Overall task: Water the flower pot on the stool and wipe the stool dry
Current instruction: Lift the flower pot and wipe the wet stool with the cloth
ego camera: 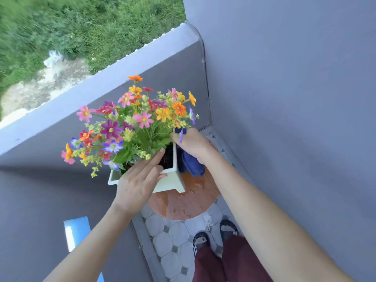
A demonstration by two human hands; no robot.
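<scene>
Flower pot (173,181), white and square, sits at frame centre on the round brown stool (191,200), hiding most of the seat; the bare lower part glistens wet. Left hand (136,180) grips the pot's near rim, thumb on the outer wall. Right hand (195,144) presses a blue cloth (191,163) just right of the pot; the cloth is largely covered, and appears to touch the seat. The flowers (130,123) obscure the soil.
</scene>
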